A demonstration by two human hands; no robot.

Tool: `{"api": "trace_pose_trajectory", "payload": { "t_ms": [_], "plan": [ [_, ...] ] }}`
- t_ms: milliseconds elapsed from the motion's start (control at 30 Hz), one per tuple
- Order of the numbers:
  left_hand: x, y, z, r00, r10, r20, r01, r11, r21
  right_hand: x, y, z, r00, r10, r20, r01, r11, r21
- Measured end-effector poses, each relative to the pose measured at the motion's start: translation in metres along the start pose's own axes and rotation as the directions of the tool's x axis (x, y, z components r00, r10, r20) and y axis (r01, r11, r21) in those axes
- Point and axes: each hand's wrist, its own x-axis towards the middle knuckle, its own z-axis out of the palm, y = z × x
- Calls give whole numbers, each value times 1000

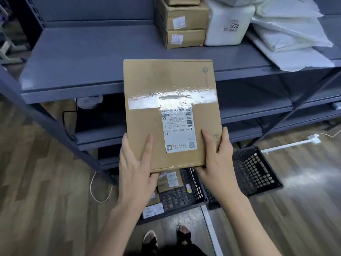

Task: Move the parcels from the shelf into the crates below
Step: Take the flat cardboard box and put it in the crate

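A flat brown cardboard parcel with clear tape and a white label is held in the air in front of the grey shelf. My left hand grips its near left corner, thumb on top. My right hand grips the near right corner the same way. Below, on the floor, stand two black mesh crates: the left crate holds a few small boxes, the right crate shows a bare bottom.
On the shelf's back right stand stacked cardboard boxes, a white wrapped pack and several white mailer bags. Lower shelves, slanted grey uprights, a white cable and a power strip lie around. My feet stand close to the left crate.
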Motion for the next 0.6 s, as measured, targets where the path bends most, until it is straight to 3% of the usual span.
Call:
{"api": "trace_pose_trajectory", "payload": {
  "t_ms": [167, 400, 600],
  "plan": [
    [-17, -10, 18, 999, 21, 33, -21, 1000, -15, -20, 10, 24, 996, 72, 54, -76, 994, 73],
    [-44, -18, 39, 997, 25, 66, -22, 999, -49, -48, 18, 41, 990, 127, 67, -130, 991, 43],
    [-92, -28, 73, 981, -81, 176, 89, 995, -38, -82, 37, 71, 977, 103, 185, -111, 993, 32]
  ]
}}
